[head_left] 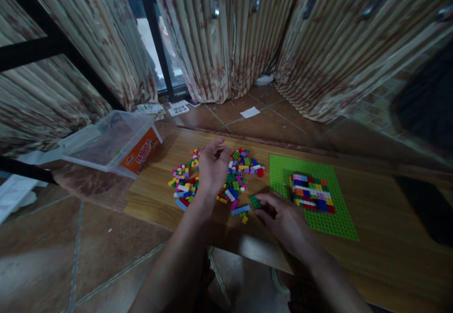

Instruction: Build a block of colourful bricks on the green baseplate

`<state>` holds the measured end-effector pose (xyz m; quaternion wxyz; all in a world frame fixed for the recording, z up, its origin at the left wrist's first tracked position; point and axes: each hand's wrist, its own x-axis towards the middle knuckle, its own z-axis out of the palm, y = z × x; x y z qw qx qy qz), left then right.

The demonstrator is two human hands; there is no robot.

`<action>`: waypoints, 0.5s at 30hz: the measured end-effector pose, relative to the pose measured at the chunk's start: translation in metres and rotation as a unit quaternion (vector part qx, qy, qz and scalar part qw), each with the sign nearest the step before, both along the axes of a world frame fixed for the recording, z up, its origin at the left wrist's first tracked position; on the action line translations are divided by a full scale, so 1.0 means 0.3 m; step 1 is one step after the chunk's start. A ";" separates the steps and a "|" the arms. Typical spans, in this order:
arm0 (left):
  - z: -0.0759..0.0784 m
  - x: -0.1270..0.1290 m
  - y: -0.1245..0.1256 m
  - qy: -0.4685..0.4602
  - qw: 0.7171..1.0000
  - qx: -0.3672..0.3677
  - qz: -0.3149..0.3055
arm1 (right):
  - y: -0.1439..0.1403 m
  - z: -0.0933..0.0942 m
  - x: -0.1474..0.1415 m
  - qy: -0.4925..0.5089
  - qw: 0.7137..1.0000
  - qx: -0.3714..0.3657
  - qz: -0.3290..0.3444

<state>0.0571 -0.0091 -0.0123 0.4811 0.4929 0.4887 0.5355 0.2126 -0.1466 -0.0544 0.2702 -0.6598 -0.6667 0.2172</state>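
Right hand (283, 218) pinches a green brick (255, 201) just left of the baseplate (336, 223); left hand (212, 166) rests loosely open on the brick pile (233, 181).

Striped, stained curtains (230, 34) hung over a dark-framed window (155, 44) where pale daylight showed, above a brown tiled floor (269, 119) littered with paper scraps (249, 112); a low wooden table (375, 237) stood in the dim room.
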 end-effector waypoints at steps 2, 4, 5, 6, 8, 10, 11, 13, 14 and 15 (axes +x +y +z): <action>-0.002 0.000 0.000 0.001 1.000 -0.001 0.001 | 0.004 0.003 -0.013 -0.001 1.000 0.003 0.003; -0.005 0.001 0.001 0.004 1.000 -0.002 0.006 | 0.008 0.007 -0.026 -0.002 1.000 0.003 0.012; -0.006 0.002 0.002 0.005 1.000 -0.002 0.007 | 0.009 0.008 -0.033 -0.002 1.000 0.002 0.016; -0.008 0.003 0.002 0.005 1.000 -0.003 0.006 | 0.011 0.009 -0.038 -0.003 1.000 0.003 0.017; -0.009 0.008 0.002 0.005 1.000 -0.008 0.000 | 0.013 0.011 -0.046 0.000 1.000 0.007 0.016; -0.008 0.014 -0.001 0.006 1.000 -0.011 -0.006 | 0.016 0.014 -0.050 0.002 1.000 0.005 0.011; -0.007 0.017 -0.003 0.006 1.000 -0.011 -0.008 | 0.017 0.016 -0.051 0.002 1.000 0.000 0.009; -0.006 0.023 -0.008 0.003 1.000 -0.012 -0.013 | 0.021 0.023 -0.052 -0.001 1.000 -0.010 0.014; -0.007 0.027 -0.010 0.002 1.000 -0.013 -0.016 | 0.023 0.027 -0.052 -0.004 1.000 -0.012 0.020; -0.009 0.030 -0.012 0.003 1.000 -0.014 -0.021 | 0.025 0.030 -0.052 -0.007 1.000 -0.012 0.026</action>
